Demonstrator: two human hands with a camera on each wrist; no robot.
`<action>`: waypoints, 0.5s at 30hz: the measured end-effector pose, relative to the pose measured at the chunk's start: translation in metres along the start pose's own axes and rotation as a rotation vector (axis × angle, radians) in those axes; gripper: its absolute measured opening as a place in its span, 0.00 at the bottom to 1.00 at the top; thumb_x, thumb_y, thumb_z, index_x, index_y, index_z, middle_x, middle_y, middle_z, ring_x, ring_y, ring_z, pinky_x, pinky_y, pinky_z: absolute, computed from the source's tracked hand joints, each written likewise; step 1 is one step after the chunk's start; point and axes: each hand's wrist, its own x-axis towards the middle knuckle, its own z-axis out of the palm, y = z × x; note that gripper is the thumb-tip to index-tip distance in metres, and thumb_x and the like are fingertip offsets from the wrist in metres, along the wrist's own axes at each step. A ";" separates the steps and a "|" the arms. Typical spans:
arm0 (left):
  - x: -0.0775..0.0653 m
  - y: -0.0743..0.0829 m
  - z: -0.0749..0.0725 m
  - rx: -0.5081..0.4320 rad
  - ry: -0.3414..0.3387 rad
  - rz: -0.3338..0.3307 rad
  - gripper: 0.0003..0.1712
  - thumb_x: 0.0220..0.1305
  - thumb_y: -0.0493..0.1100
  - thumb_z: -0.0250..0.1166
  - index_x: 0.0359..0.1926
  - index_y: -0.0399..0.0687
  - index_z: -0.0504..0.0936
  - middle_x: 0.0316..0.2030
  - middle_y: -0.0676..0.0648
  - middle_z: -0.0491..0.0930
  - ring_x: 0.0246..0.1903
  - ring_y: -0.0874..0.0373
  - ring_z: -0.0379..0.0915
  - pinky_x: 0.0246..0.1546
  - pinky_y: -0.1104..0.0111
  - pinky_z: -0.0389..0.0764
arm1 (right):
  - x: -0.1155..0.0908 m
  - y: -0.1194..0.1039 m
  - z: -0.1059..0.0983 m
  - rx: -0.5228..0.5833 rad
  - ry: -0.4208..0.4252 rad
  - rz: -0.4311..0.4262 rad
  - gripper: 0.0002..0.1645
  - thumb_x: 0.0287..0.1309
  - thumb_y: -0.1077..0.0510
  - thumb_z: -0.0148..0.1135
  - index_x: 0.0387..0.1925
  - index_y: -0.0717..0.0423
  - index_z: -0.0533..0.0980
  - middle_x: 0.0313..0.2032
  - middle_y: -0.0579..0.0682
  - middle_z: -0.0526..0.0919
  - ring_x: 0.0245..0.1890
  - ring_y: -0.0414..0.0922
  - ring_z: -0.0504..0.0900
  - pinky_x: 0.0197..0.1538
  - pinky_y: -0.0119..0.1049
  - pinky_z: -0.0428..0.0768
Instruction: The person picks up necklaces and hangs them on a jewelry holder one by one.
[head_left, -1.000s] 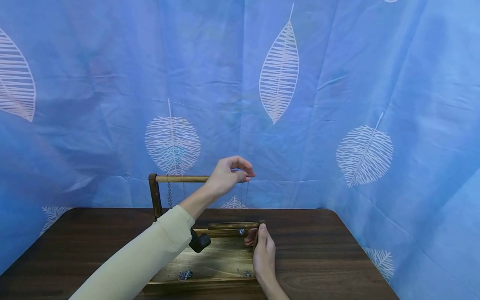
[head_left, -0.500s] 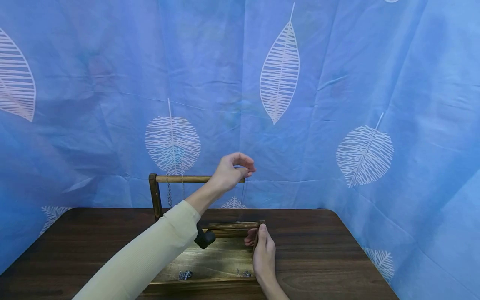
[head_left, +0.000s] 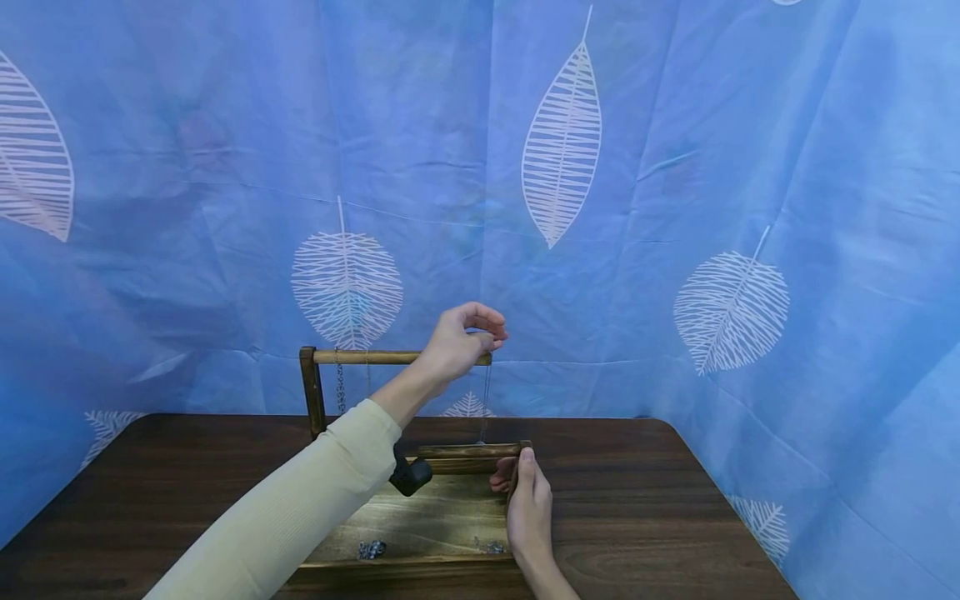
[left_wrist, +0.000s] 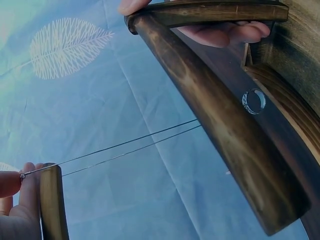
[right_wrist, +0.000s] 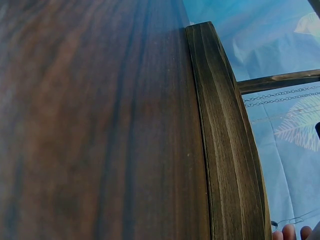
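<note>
We see the left hand (head_left: 459,340) pinching the necklace (left_wrist: 130,142) at the right end of the upper bar (head_left: 375,357) of the stand (head_left: 311,392), its ring (left_wrist: 254,101) hanging by the lower bar (head_left: 465,451); the right hand (head_left: 528,504) grips the stand's right side; we find chains (head_left: 341,387) at its left, jewellery (head_left: 371,550) in its tray (head_left: 442,512)

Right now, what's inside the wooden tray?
One silvery clump lies near the front of the wooden tray, another clump at its front right. The left sleeve covers much of the tray's left side, hiding anything there.
</note>
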 end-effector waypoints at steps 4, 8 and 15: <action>-0.001 0.000 -0.003 -0.012 0.001 -0.004 0.13 0.72 0.25 0.55 0.51 0.39 0.79 0.48 0.40 0.78 0.51 0.50 0.80 0.54 0.62 0.81 | 0.000 -0.001 0.000 0.000 0.002 0.000 0.37 0.81 0.41 0.33 0.39 0.64 0.79 0.29 0.58 0.81 0.31 0.52 0.82 0.41 0.45 0.82; -0.002 0.000 -0.007 -0.025 0.004 -0.006 0.13 0.71 0.25 0.55 0.51 0.38 0.79 0.49 0.39 0.78 0.52 0.49 0.80 0.54 0.62 0.80 | -0.001 -0.001 0.000 0.006 0.005 -0.004 0.37 0.81 0.41 0.33 0.38 0.64 0.79 0.29 0.58 0.81 0.31 0.52 0.82 0.41 0.45 0.82; -0.006 0.001 -0.015 -0.041 0.006 -0.006 0.13 0.72 0.25 0.55 0.51 0.38 0.79 0.50 0.38 0.77 0.53 0.47 0.79 0.56 0.60 0.79 | -0.001 0.000 0.000 0.008 0.005 -0.020 0.37 0.81 0.41 0.32 0.38 0.65 0.79 0.28 0.58 0.81 0.30 0.51 0.82 0.41 0.45 0.82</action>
